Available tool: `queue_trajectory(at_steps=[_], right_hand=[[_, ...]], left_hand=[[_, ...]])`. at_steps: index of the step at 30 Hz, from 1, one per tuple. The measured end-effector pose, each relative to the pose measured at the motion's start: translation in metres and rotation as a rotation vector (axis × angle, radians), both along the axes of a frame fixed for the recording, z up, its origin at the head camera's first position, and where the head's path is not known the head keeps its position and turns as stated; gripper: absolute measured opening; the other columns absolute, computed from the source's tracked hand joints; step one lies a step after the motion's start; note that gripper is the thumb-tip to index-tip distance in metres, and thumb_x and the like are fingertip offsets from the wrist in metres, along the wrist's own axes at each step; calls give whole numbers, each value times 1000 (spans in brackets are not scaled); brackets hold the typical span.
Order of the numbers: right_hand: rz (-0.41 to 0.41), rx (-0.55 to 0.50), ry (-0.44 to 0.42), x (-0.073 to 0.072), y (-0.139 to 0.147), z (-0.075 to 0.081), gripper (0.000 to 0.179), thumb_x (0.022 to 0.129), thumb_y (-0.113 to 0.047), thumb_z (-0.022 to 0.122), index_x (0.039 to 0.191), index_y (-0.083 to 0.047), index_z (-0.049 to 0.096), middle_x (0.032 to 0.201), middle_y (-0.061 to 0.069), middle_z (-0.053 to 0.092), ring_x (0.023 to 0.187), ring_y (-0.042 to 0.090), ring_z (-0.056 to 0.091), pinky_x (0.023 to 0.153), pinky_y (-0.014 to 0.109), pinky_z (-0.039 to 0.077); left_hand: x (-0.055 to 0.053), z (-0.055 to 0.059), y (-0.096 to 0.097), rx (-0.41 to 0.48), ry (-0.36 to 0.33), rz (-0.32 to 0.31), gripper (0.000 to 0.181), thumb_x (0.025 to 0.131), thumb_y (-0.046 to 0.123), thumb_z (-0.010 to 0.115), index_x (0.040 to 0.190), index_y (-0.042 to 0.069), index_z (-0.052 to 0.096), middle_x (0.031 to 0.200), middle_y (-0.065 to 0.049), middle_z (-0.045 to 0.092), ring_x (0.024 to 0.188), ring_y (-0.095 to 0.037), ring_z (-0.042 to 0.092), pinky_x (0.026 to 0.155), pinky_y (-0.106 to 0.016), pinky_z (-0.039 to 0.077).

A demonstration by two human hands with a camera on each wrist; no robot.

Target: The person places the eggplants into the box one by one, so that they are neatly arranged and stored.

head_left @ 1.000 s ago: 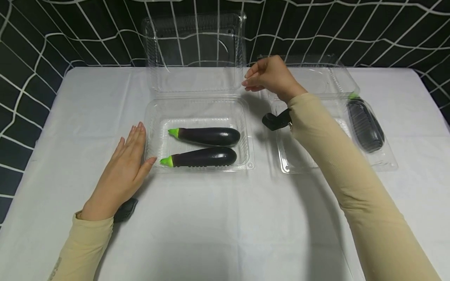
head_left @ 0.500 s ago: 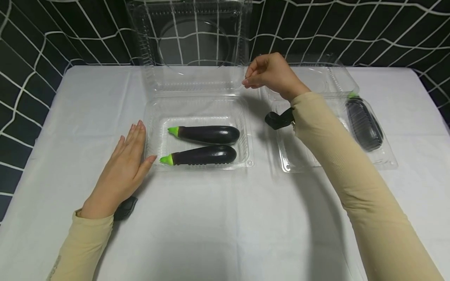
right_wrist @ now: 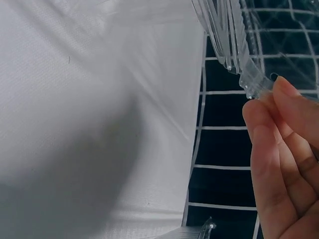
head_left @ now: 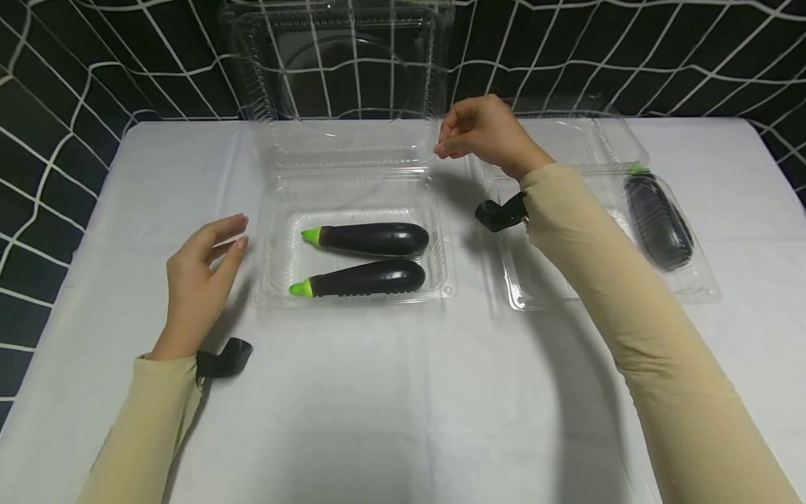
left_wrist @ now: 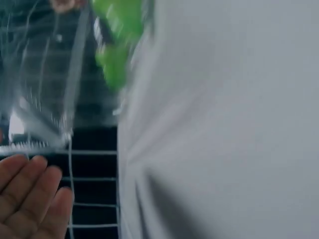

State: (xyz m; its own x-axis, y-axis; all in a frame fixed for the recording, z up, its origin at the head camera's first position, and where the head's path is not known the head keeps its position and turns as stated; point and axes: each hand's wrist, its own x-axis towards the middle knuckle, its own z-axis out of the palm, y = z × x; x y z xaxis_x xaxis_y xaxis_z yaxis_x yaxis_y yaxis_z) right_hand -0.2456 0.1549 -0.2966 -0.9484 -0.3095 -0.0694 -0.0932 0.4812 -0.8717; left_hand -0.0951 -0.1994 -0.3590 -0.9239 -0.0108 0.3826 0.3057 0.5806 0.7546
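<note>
Head view, beige sleeves [head_left: 630,315]: they cover my forearms, behind my fingers, with a black piece [head_left: 227,358] jutting out by the left wrist.
White cloth [head_left: 352,399]: it spreads beneath both sets of fingers.
Left hand: my left hand [head_left: 198,280] is free, its fingers loosely bent and grasping nothing, just left of the clear tray [head_left: 352,189].
Nearer eggplant [head_left: 371,278]: it lies in the tray, to the right of my left fingertips and a bit closer to me, its green stem end pointing toward that hand.
Farther eggplant [head_left: 378,239]: it lies just beyond the first, likewise stem-end toward my left fingers.
Right container [head_left: 519,280]: it sits to the right of my right fingers and nearer me, partly under my forearm; a third eggplant [head_left: 658,220] shows through clear plastic at its far side.
Right hand: my right hand [head_left: 488,136] pinches the edge of the clear lid [head_left: 434,63] between thumb and fingers.
Lid: it stands raised behind the tray, stretching left from my right fingertips.
White net [head_left: 504,66]: it hangs over a dark backing, beyond all my fingers.
</note>
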Motion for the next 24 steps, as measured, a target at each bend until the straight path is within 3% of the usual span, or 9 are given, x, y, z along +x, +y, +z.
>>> queue_trajectory(at_steps=[5,8,11,17,24], right_hand=[[-6,23,-9,-1,1,1,11,80,4,71,79,4,60,69,-1,66,68,11,64,65,21,53],[-5,13,-12,-1,-1,0,11,80,5,71,79,4,60,68,0,66,68,11,64,65,21,53],[-5,2,-14,-1,-1,-1,11,80,5,71,79,4,60,68,0,66,68,11,64,66,22,53],[-3,-7,-9,0,0,-1,12,79,6,71,77,3,60,67,0,65,66,10,64,64,21,53],[-5,-11,-10,-1,1,-1,12,80,6,71,77,3,60,67,0,65,66,10,64,63,20,53]], left_hand=[[-46,11,-11,75,-184,-6,33,92,9,62,122,-4,59,119,-16,63,102,-9,61,87,-18,47],[-72,18,-12,62,-236,-5,36,91,12,63,123,-4,59,119,-17,63,94,0,60,85,-17,47],[-89,24,-8,18,-269,-27,38,90,12,65,124,-3,58,118,-17,63,95,-3,62,85,-17,48],[-105,28,4,-34,-299,-48,39,87,6,67,124,-2,57,115,-17,64,98,-14,63,85,-20,49],[-111,26,10,-12,-260,-11,33,85,3,69,114,-3,58,106,-17,66,83,-1,60,79,-16,49]])
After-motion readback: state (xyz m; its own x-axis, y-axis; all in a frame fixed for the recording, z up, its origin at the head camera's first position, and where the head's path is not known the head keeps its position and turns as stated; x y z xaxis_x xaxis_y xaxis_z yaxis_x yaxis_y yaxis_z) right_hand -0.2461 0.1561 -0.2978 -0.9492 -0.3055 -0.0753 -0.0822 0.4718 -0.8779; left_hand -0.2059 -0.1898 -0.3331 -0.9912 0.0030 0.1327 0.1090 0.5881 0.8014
